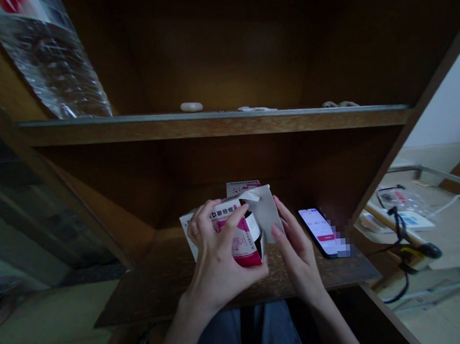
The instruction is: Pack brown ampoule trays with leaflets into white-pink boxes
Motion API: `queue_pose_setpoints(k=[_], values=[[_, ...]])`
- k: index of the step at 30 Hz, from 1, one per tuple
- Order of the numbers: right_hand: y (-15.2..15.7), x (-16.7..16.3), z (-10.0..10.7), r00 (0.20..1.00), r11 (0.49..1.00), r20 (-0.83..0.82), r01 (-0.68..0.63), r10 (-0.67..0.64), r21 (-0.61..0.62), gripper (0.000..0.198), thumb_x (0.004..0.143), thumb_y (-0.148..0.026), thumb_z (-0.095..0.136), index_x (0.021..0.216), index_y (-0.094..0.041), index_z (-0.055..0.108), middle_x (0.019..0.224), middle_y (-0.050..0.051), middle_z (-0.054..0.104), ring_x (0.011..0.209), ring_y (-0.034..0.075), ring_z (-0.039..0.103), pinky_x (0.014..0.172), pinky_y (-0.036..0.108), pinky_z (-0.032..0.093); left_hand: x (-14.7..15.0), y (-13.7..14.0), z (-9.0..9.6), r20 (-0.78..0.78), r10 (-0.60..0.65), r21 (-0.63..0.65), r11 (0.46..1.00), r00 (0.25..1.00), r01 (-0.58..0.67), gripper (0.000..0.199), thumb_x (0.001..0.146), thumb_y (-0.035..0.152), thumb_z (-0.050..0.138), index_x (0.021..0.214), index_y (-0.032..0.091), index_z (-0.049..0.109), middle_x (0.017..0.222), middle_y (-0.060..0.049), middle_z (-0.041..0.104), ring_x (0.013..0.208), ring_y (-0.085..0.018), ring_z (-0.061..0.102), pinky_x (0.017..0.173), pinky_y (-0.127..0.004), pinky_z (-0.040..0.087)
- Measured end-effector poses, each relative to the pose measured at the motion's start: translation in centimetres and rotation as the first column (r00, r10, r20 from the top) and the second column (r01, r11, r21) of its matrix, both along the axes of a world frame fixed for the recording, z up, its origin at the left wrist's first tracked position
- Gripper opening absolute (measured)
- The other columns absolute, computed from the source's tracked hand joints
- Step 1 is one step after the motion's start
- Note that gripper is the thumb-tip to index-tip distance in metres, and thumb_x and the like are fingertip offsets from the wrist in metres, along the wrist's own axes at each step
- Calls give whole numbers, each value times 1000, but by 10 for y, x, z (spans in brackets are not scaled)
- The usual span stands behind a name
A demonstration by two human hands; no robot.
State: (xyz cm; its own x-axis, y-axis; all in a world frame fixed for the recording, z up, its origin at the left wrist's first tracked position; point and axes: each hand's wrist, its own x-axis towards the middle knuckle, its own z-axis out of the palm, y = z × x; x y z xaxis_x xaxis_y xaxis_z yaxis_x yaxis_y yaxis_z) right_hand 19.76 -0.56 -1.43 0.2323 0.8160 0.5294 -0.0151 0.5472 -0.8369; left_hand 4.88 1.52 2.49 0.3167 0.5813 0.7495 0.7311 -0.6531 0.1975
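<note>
A white and magenta medicine box point(240, 239) is tilted above the wooden ledge, its right end open with something white showing inside. My left hand point(219, 250) wraps over the box from the left, its index finger reaching along to the open end. With thumb and fingers, my right hand point(299, 251) pinches the pale end flap point(267, 211), which is folded outward. Behind the held box is a second box point(242, 187) with similar printing, partly hidden.
A lit phone point(321, 232) lies on the ledge to the right. Above, a shelf point(219, 126) carries a wrapped bottle pack point(56, 68), a white oval case point(192, 107) and a white cable point(257, 108). Past the cabinet's right side stands a bamboo-like pole point(397, 226) with cords.
</note>
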Motion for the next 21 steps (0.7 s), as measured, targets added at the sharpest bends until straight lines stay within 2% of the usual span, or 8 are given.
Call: queue_pose_setpoints(k=[4, 9, 12, 15, 21], values=[[0, -2, -1, 1000, 1000, 4, 13, -13, 23, 47, 96, -26, 53, 141, -35, 46, 149, -1, 47, 137, 20, 43, 117, 41, 32, 2, 0, -1, -12, 10, -17, 1000, 1000, -11, 97, 57, 33, 77, 143, 30, 32, 136, -12, 24, 129, -39, 30, 107, -57, 28], [-3, -1, 3, 998, 997, 15, 66, -67, 43, 41, 98, -24, 50, 137, -36, 51, 148, -4, 48, 138, 16, 43, 114, 32, 37, 2, -1, 0, -7, -3, -32, 999, 1000, 3, 87, 56, 33, 78, 135, 30, 42, 135, -11, 23, 128, -39, 30, 106, -56, 30], [-6, -3, 4, 999, 999, 29, 20, -22, 45, 41, 98, -25, 50, 138, -36, 50, 148, -4, 47, 139, 18, 40, 116, 35, 36, 3, -1, 0, -8, -19, -26, 999, 1000, 19, 89, 54, 31, 79, 135, 30, 40, 136, -12, 23, 128, -38, 30, 105, -56, 31], [-9, -8, 2, 999, 1000, 47, -18, 17, 24, 41, 99, -27, 48, 138, -38, 49, 149, -5, 47, 140, 19, 39, 116, 39, 35, 4, -1, 0, 5, -27, -15, 1000, 1000, 27, 95, 57, 32, 78, 141, 28, 32, 134, -13, 27, 127, -37, 32, 106, -56, 29], [-9, -15, -3, 997, 1000, 73, -5, 5, -3, 41, 97, -28, 51, 137, -38, 51, 147, -4, 48, 140, 21, 39, 118, 43, 31, 7, -1, -1, 10, -34, -2, 999, 999, 34, 94, 63, 30, 73, 145, 23, 28, 132, -15, 31, 127, -36, 35, 107, -53, 29]])
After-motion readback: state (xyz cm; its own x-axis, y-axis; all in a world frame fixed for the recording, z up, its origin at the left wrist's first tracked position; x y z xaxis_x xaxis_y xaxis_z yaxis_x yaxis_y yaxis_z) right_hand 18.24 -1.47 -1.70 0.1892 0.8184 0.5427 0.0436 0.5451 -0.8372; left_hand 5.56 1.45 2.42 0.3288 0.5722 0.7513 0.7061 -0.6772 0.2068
